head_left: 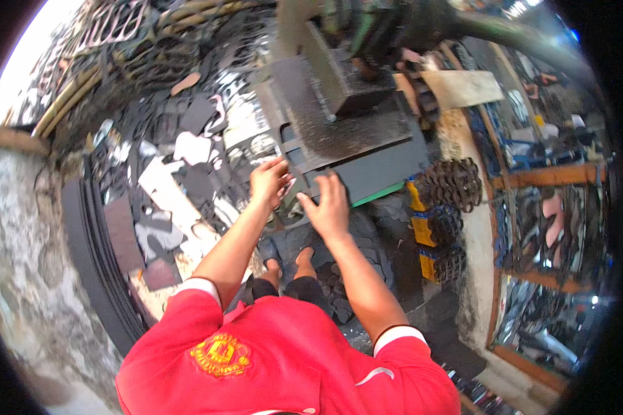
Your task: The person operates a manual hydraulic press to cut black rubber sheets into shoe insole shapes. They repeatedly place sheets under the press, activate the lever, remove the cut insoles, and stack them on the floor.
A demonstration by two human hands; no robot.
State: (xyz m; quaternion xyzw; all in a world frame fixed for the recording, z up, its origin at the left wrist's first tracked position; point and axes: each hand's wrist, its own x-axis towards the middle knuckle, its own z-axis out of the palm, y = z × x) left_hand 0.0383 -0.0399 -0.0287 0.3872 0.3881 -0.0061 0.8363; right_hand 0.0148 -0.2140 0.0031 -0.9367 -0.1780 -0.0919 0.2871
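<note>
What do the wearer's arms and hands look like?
Left hand and right hand: no gloves, rings or watch visible. Forearms bare. Short red sleeves end in white cuffs, part of a red shirt with a yellow crest on the chest.

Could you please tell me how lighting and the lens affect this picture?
Head view: upper left edge washed out to white; head view: corners black, and the black strips bowed, likely partly by the fisheye lens; head view: the press darkly shaded, and fine detail on the right hand rather soft.
</note>
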